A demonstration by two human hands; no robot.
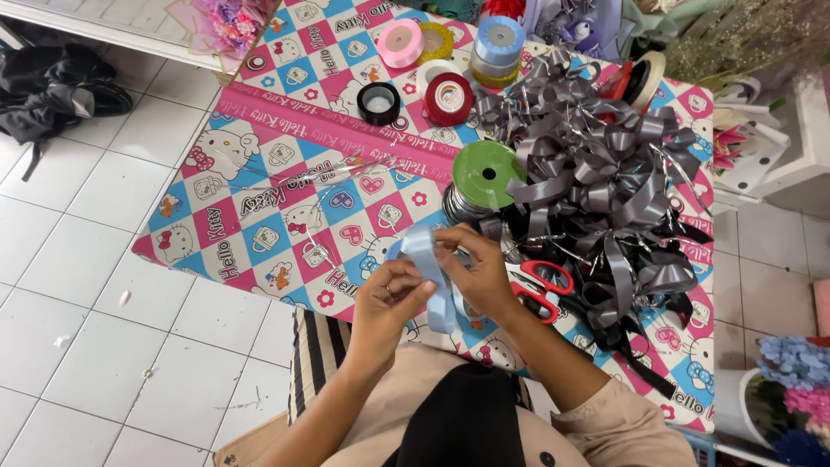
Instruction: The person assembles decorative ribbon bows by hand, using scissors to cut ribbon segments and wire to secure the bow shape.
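Both my hands meet over the near edge of the table, pinching a strip of light blue ribbon [430,266]. My left hand [386,298] grips its lower part, and my right hand [480,270] holds it just to the right. The ribbon loops up between my fingers and a tail hangs down toward my lap. Right beside my right hand lie red-handled scissors [543,288]. A big pile of grey ribbon bows [601,186] fills the right side of the table.
A patterned cartoon cloth [285,177] covers the table. A green-topped spool [487,173] stands behind my hands; pink [400,42], blue [500,41], black [379,102] and red [450,98] ribbon rolls sit farther back. White tiled floor [86,285] lies left, a black bag [52,82] far left, flowers [795,389] lower right.
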